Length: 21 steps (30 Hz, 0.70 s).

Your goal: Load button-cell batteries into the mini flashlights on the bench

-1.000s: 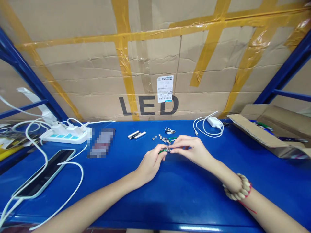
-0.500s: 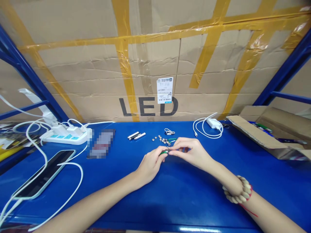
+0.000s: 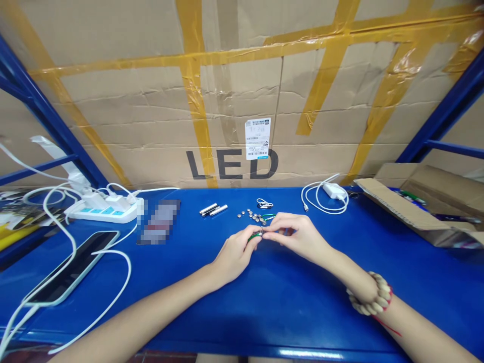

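My left hand [image 3: 238,252] is closed around a small green metal tube [image 3: 255,236], most of which its fingers cover. At the tube's silver end, my right hand [image 3: 298,236] pinches with thumb and forefinger; what lies between those fingertips is too small to make out. Just beyond the hands lie several small round silver button cells [image 3: 257,217]. A green carabiner-like clip [image 3: 269,216] shows partly behind my right hand. Farther left are silver metal tubes [image 3: 214,209] lying side by side. A thin looped cord [image 3: 264,203] rests behind the cells.
On the left are a white power strip [image 3: 109,210], a phone [image 3: 71,269] with white cables, and a pixelated flat item [image 3: 159,223]. At the right stand a white charger [image 3: 334,191] with its cable and an open cardboard box [image 3: 401,214]. A large taped carton [image 3: 151,126] backs the blue table [image 3: 302,312].
The view has shifted very slightly. Both hands keep nearly the same place and grip, with the green tube still between them.
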### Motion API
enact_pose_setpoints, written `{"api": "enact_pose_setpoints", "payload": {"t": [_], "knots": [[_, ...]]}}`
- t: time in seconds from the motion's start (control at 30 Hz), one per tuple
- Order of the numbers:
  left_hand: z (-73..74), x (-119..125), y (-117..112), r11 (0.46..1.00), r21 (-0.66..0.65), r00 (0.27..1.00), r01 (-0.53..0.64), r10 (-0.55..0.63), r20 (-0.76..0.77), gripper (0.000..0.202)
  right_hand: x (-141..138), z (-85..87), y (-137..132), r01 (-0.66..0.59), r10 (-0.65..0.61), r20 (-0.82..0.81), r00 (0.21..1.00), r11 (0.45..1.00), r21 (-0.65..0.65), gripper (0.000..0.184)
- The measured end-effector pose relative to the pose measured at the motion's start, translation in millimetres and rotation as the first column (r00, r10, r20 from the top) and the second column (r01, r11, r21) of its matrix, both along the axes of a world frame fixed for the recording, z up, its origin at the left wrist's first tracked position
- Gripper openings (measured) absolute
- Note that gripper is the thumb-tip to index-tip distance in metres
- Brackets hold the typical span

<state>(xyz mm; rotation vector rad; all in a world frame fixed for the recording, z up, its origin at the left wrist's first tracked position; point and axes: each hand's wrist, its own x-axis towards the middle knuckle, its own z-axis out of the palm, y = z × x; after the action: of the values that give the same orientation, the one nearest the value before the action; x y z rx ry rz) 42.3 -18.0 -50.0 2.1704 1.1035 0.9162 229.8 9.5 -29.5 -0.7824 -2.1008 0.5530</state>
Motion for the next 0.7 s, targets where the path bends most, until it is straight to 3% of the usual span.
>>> {"api": "enact_pose_setpoints", "payload": {"t": [0.7], "knots": [[-0.2, 0.2, -1.5, 0.999, 0.027, 1.0, 0.022, -0.023, 0.016, 0.023, -2.0, 4.0, -0.3, -0.04, 0.034, -0.054, 0.998, 0.992, -0.121, 0.018]]}}
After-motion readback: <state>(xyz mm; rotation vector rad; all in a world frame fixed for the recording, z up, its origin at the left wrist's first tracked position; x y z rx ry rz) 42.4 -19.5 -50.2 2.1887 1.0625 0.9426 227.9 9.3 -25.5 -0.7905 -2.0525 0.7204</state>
